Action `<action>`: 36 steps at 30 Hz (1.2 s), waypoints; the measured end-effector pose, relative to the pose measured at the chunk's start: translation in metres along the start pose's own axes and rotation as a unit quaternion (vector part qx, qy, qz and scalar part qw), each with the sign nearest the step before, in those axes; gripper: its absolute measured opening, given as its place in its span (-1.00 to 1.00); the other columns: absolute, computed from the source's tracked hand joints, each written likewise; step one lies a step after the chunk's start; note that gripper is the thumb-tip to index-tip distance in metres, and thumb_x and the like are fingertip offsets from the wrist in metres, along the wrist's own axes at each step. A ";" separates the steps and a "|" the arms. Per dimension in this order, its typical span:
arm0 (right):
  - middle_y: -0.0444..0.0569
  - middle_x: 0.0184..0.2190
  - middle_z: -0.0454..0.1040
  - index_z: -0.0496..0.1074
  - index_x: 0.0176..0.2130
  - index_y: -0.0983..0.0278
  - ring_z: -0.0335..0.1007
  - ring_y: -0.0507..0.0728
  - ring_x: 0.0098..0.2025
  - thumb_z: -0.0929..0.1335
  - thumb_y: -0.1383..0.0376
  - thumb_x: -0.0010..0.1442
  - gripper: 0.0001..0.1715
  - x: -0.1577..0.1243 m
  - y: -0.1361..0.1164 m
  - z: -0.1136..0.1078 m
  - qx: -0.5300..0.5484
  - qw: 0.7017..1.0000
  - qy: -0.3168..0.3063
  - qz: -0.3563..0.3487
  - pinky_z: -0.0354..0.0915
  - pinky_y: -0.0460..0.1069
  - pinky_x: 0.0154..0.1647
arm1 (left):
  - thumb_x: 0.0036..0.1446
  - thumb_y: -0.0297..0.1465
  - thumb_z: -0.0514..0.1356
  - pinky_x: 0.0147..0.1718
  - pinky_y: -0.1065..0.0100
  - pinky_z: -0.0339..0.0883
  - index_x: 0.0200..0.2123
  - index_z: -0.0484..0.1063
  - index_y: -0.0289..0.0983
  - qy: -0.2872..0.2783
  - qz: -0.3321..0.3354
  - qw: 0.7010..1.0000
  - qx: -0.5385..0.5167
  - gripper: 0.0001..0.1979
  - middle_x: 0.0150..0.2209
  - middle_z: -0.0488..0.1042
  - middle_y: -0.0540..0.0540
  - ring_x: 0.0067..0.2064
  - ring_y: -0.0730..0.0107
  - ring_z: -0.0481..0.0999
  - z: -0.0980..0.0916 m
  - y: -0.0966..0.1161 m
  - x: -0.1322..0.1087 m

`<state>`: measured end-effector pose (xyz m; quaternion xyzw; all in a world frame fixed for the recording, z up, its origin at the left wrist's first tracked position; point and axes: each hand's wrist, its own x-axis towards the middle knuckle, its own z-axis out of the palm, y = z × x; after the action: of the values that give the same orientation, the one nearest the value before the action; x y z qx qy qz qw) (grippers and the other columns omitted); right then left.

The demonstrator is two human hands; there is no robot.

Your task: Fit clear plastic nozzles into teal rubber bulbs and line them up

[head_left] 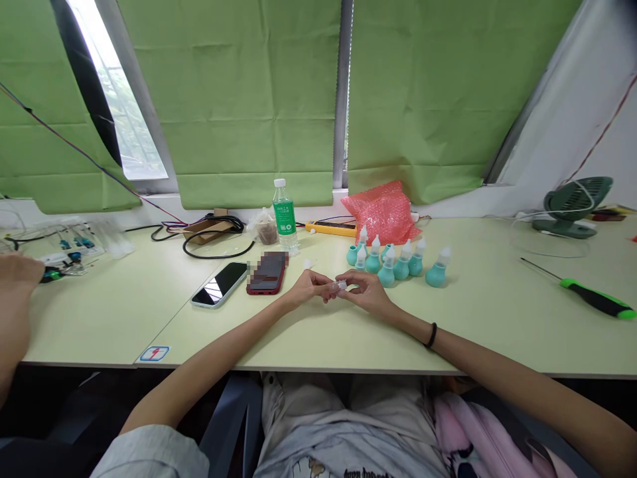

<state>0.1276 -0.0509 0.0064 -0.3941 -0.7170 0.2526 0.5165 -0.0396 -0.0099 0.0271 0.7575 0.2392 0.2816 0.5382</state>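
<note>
My left hand [309,287] and my right hand [362,289] meet over the pale green table [497,312], fingers pinched together on a small clear cap-like part [340,285] held between them. Just beyond my hands stands a cluster of several small teal squeeze bottles with clear tips [398,261]. A tiny white piece [307,263] lies on the table behind my left hand. A black band circles my right wrist.
Two phones [221,284] [269,272] lie left of my hands. A green-labelled water bottle [284,216], pink bubble wrap [385,209], cables and a yellow power strip line the back. A green-handled screwdriver [592,297] and a fan [572,206] are at right. Another person's hand [17,285] is at far left.
</note>
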 end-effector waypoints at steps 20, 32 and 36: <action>-0.06 -0.43 0.32 0.32 -0.43 0.28 0.28 0.05 -0.36 0.35 0.19 -0.17 -0.74 0.003 -0.006 -0.002 0.018 1.000 0.016 0.011 0.33 -0.10 -0.48 | -0.05 -0.23 0.05 -0.42 0.38 0.29 -0.20 0.33 -0.38 0.142 0.031 0.984 0.101 -0.60 -0.39 0.42 -0.16 -0.38 0.41 0.38 -0.019 -0.007 0.038; 0.03 -0.28 0.33 0.22 -0.50 0.30 0.31 0.08 -0.28 0.34 0.20 -0.14 -0.75 -0.001 -0.014 -0.002 0.064 0.996 -0.061 0.031 0.33 -0.09 -0.47 | -0.15 -0.29 0.14 -0.04 0.11 -0.09 -0.26 0.37 -0.29 0.095 0.024 0.913 0.397 -0.67 -0.21 0.40 -0.11 -0.12 0.23 0.29 -0.022 -0.026 0.131; 0.06 -0.30 0.38 0.16 -0.53 0.30 0.35 0.10 -0.29 0.36 0.23 -0.16 -0.72 -0.002 -0.015 -0.001 0.091 0.992 -0.074 0.043 0.33 -0.04 -0.43 | -0.10 -0.26 0.10 -0.07 0.17 -0.03 -0.31 0.37 -0.31 0.119 0.032 0.916 0.381 -0.71 -0.24 0.40 -0.10 -0.17 0.29 0.32 -0.019 -0.038 0.133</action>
<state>0.1240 -0.0613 0.0170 -0.3564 -0.7096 0.3676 0.4841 0.0418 0.1036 0.0182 0.8736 0.3657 0.2742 0.1672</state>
